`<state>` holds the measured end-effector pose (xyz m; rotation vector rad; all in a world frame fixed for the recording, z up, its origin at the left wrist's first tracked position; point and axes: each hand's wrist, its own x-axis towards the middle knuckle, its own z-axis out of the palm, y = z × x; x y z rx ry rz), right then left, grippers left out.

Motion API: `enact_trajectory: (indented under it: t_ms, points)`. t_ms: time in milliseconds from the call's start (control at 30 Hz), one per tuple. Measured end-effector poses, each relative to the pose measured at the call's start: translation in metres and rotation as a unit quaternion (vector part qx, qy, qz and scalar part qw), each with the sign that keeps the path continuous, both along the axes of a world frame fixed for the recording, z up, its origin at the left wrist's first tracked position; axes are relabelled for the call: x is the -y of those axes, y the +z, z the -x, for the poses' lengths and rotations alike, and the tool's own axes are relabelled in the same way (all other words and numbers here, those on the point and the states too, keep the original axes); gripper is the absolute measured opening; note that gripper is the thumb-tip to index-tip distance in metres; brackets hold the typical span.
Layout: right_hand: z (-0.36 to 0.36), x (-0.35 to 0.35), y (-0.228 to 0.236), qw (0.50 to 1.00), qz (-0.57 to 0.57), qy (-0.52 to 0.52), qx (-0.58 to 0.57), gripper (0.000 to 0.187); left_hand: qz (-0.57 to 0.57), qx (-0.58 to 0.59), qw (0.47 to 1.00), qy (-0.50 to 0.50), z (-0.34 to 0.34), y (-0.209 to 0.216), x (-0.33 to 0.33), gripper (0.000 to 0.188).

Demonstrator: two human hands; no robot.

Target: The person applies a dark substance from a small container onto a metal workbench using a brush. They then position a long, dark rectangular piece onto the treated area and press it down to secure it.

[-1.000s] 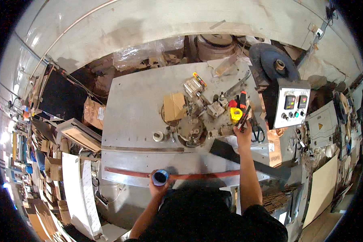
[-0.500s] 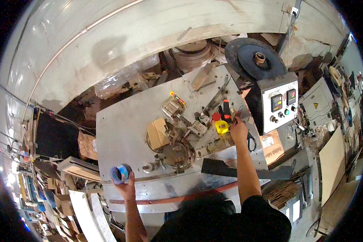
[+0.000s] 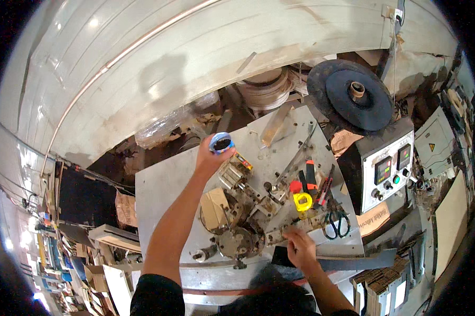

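My left hand (image 3: 210, 156) reaches far across the grey metal work table (image 3: 163, 189) and holds a blue roll of tape (image 3: 221, 142) above its back edge. Just right of the roll sits a small metal part with an orange end (image 3: 236, 168). My right hand (image 3: 299, 247) rests near the front of the table, fingers on the metal mechanism (image 3: 279, 234) below a yellow tape measure (image 3: 303, 201). Whether the right hand grips anything I cannot tell.
A round metal fixture (image 3: 236, 242) and a cardboard piece (image 3: 214, 208) lie in the table's middle. Red-handled tools (image 3: 311, 181) and scissors (image 3: 337, 224) lie at the right. A control box (image 3: 388, 171) with a black disc (image 3: 356, 97) stands at right. Shelves crowd the left.
My left hand has carried the blue roll from the table's near-left edge up to its far edge. My right hand has drawn back from the yellow tape measure toward the front.
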<state>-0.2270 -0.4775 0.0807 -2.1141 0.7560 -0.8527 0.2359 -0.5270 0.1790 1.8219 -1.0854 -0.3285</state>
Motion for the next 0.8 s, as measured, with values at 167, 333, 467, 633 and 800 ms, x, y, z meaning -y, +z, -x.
enact_trajectory:
  t_ms: [167, 333, 467, 633, 800]
  points:
    - [0.004, -0.006, 0.016, 0.998, -0.065, 0.007, -0.007, 0.03, -0.072, 0.002, 0.997, 0.035, -0.028, -0.043, 0.088, 0.067]
    - [0.003, -0.005, -0.009, 0.996, -0.054, -0.054, 0.046, 0.029, -0.078, 0.066, 0.992, 0.076, -0.033, -0.083, 0.161, 0.075]
    - [0.008, 0.0, -0.02, 0.996, -0.073, -0.036, 0.033, 0.035, -0.064, 0.097, 0.985, 0.125, -0.036, -0.116, 0.194, 0.073]
    - [0.007, 0.007, -0.016, 0.996, -0.07, -0.044, 0.013, 0.033, -0.127, 0.048, 0.991, -0.005, -0.003, -0.136, 0.215, 0.077]
    - [-0.002, 0.011, -0.008, 0.995, -0.087, -0.043, 0.038, 0.036, -0.163, 0.055, 0.985, -0.032, 0.013, -0.13, 0.212, 0.103]
